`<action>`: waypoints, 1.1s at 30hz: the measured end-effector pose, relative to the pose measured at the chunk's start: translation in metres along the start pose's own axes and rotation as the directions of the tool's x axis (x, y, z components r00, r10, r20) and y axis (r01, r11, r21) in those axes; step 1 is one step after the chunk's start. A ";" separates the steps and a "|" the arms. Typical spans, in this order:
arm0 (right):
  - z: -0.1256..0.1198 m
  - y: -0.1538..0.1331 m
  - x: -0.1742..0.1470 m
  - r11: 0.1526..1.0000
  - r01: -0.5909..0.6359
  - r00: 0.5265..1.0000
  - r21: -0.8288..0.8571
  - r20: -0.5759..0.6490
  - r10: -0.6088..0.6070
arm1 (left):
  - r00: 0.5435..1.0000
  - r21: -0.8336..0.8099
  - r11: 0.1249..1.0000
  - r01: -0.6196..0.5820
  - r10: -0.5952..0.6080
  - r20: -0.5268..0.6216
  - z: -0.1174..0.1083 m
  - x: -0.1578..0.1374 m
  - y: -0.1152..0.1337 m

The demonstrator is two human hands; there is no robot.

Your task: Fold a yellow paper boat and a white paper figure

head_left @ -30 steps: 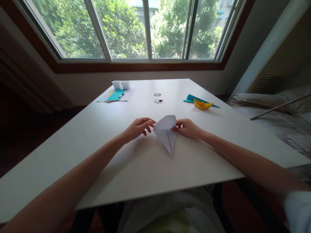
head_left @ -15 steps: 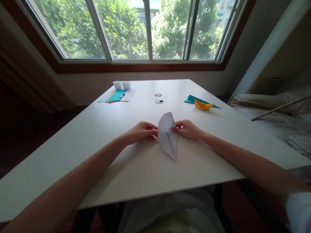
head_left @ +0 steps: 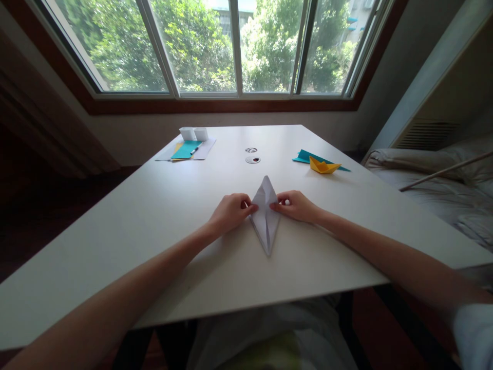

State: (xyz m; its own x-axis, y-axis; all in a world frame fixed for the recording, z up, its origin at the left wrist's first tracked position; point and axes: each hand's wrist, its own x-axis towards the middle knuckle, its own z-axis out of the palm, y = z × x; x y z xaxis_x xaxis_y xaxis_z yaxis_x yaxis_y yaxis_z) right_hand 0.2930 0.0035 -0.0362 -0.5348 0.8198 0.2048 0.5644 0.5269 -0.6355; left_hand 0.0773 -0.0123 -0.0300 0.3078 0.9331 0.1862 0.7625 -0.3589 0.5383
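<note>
A white sheet of folded paper (head_left: 265, 221) stands out at the middle of the table, shaped like a long diamond with a crease down its centre. Its lower point faces me. On the left edge, my left hand (head_left: 233, 210) pinches the paper between thumb and fingers. The opposite edge is gripped by my right hand (head_left: 295, 205), its thumb on top of the fold. Part of the fingers of both hands is hidden behind the paper.
A yellow paper boat (head_left: 323, 166) and a teal folded paper (head_left: 308, 155) lie at the right. Coloured sheets (head_left: 187, 149), a pen (head_left: 196, 148) and two white paper boxes (head_left: 193, 134) sit back left. Round pieces (head_left: 253, 160) lie mid-table, before the window (head_left: 239, 51).
The paper's wide rounded left flap is now folded in, giving a narrow diamond. My left hand has closed on the left edge; my right hand has stayed nearly still.
</note>
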 end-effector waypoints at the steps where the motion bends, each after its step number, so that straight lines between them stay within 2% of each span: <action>1: 0.000 0.000 0.000 1.000 -0.001 1.000 -0.010 -0.004 0.001 | 1.000 0.043 0.999 -0.003 0.003 -0.009 0.001 0.000 0.000; 6: 0.001 -0.002 -0.001 0.997 -0.010 0.999 -0.072 -0.050 0.006 | 1.000 0.175 0.984 0.018 -0.016 -0.014 0.006 -0.004 0.002; 10: 0.003 -0.003 -0.003 0.998 -0.061 0.991 -0.001 -0.123 0.061 | 0.984 0.215 0.976 0.022 0.017 -0.176 0.010 -0.007 0.007; 12: 0.004 -0.003 -0.004 0.997 -0.071 0.987 0.023 -0.141 0.074 | 0.975 0.239 0.971 -0.021 0.073 -0.211 0.011 -0.008 0.009; 15: 0.004 -0.002 -0.005 0.998 -0.069 0.983 0.007 -0.172 0.069 | 0.974 0.249 0.963 -0.105 0.150 -0.169 0.012 -0.010 0.010; 20: 0.004 0.000 -0.004 1.000 -0.023 0.984 -0.014 -0.176 0.020 | 0.973 0.254 0.955 -0.154 0.192 -0.132 0.016 -0.009 0.006; 25: 0.008 0.007 0.000 0.994 0.031 0.981 -0.106 -0.187 -0.051 | 0.961 0.307 0.915 -0.263 0.277 -0.002 0.018 -0.008 0.003; 29: 0.009 0.011 0.000 0.980 0.068 0.979 -0.185 -0.175 -0.102 | 0.950 0.331 0.891 -0.310 0.297 0.090 0.016 -0.010 0.003; 33: 0.007 0.012 -0.001 0.958 0.116 0.983 -0.264 -0.110 -0.149 | 0.947 0.340 0.884 -0.320 0.284 0.152 0.015 -0.012 0.002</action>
State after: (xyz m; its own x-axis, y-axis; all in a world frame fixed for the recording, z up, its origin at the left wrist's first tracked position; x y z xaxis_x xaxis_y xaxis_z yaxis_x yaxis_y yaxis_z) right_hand 0.2959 0.0073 -0.0485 -0.5408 0.7515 0.3778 0.6442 0.6589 -0.3884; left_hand 0.0842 -0.0246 -0.0434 0.5948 0.7775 0.2043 0.7691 -0.6243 0.1368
